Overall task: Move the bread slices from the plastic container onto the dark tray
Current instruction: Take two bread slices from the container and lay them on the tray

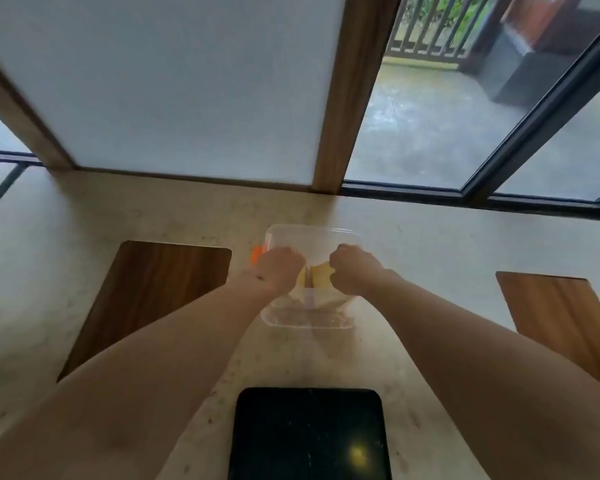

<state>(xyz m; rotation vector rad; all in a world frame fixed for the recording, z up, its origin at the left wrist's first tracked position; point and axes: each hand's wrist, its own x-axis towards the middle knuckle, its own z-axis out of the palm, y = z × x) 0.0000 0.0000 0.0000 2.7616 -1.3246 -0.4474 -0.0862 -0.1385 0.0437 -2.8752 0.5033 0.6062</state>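
Both hands, left hand (280, 269) and right hand (354, 270), curl inside the plastic container (309, 318) mid-surface, apparently gripping bread slices (321, 273); soft, light bread likely needs gentle edge holds. Dark tray (309, 434) waits at near edge.

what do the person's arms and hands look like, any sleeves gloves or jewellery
Both forearms are bare from the bottom of the frame up to the wrists; no sleeves show. The left hand and right hand wear no gloves, and no watch, bracelet or ring can be seen. A small dark mark sits at the left wrist; the blur makes it unclear what it is. The fingers are mostly hidden.
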